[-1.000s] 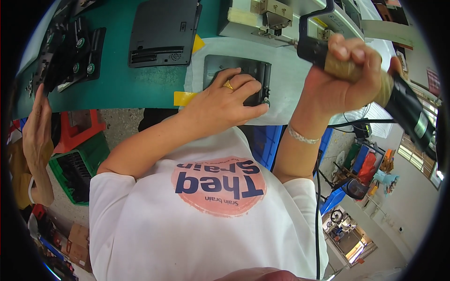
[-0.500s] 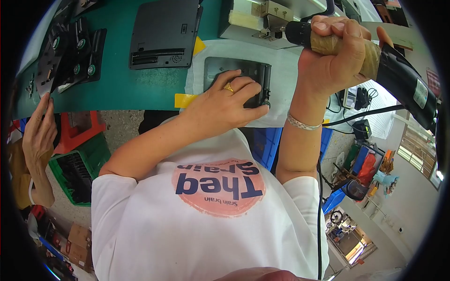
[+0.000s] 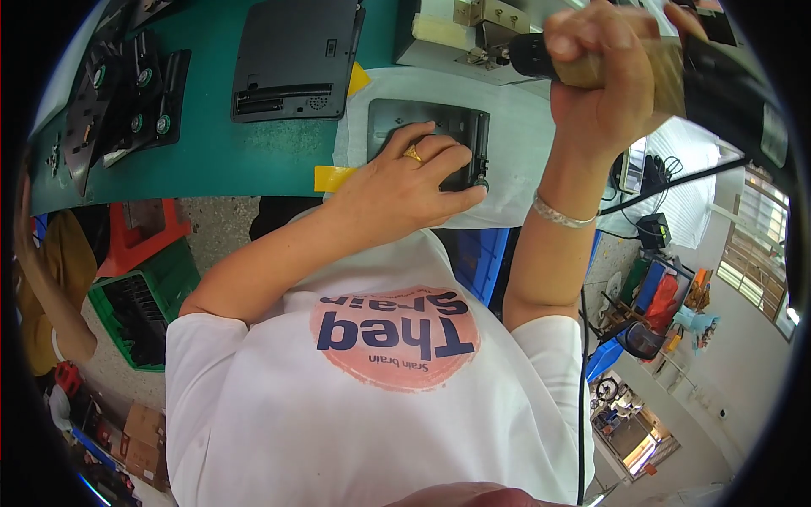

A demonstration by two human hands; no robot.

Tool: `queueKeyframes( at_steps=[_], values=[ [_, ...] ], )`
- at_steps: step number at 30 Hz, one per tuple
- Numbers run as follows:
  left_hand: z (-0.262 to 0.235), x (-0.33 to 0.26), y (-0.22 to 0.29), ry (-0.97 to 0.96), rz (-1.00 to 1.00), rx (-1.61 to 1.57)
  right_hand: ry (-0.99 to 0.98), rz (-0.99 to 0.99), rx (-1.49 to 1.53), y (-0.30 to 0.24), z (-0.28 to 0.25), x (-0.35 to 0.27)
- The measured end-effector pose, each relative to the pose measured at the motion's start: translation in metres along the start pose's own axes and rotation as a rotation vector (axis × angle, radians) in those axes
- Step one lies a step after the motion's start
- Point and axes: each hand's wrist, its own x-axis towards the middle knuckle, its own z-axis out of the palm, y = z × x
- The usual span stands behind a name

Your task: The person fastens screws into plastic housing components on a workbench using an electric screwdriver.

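My right hand (image 3: 612, 80) is wrapped round an electric screwdriver (image 3: 532, 57), black with a tan taped grip, held nearly level. Its nose points left, close by the front of a metal box (image 3: 431, 55) with a small bracket, perhaps a screw feeder; whether they touch I cannot tell. Below and to the left, my left hand (image 3: 414, 177) lies with fingers spread over a black plastic housing (image 3: 397, 114), its thumb by the near right corner. The hand hides part of the housing, which rests on a white cloth (image 3: 515, 127).
A larger black casing (image 3: 296, 59) lies on the green mat (image 3: 253, 160). Several black parts with round silvery pieces (image 3: 144, 101) stand farther left. Another person's arm (image 3: 55, 296) is at the left edge. The screwdriver's black cable (image 3: 676, 186) hangs on the right.
My right hand and the screwdriver have shifted up and slightly right, smeared by motion. My left hand stays on the housing. The other person's hand has drawn back from the black parts.
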Motion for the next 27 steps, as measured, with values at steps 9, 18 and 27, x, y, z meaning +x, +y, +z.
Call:
queueKeyframes(
  at_steps=[9,18,27],
  values=[
    [0.007,-0.007,-0.007,0.032,0.009,-0.037,0.164,0.201,-0.035,-0.010,0.025,-0.002],
    [0.002,-0.006,-0.006,0.007,-0.012,-0.034,0.179,0.221,0.151,-0.060,-0.012,-0.086],
    [0.003,-0.004,-0.003,-0.023,-0.021,-0.031,0.244,0.253,0.123,-0.071,-0.008,-0.118]
  ],
)
